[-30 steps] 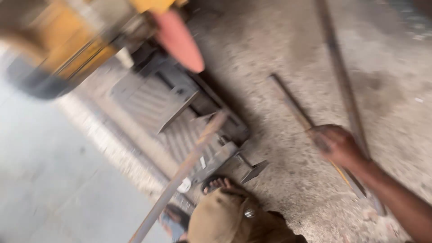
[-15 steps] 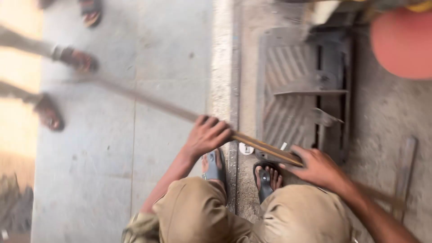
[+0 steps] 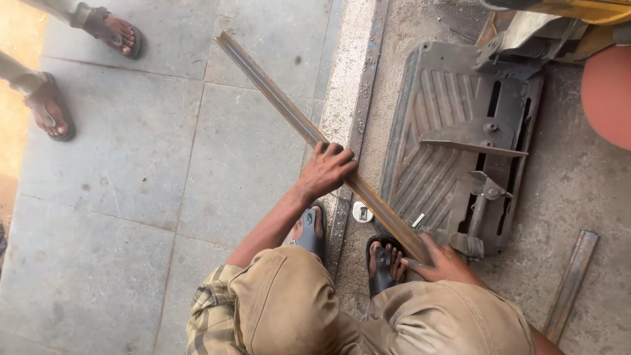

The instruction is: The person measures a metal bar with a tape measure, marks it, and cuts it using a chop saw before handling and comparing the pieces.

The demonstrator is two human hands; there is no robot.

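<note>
A long rusty angle-iron bar (image 3: 276,98) runs diagonally from the upper left of the paved floor down to my knees. My left hand (image 3: 327,169) grips it near its middle, fingers wrapped over the top. My right hand (image 3: 442,261) holds the bar's near end, just beside the lower corner of a grey metal cut-off saw base (image 3: 453,158). I squat with my sandalled feet (image 3: 384,260) below the bar. A small white piece (image 3: 362,212) lies on the ground under the bar.
A concrete kerb with a metal strip (image 3: 358,85) divides the grey pavers from the rough ground. A second short steel bar (image 3: 570,284) lies at the right. Another person's sandalled feet (image 3: 49,112) stand at the upper left. A red disc (image 3: 608,95) sits at the right edge.
The view has steadied and the bar now shows sharply. My left hand still grips its middle; my right hand has slid to the near end by the saw base.
</note>
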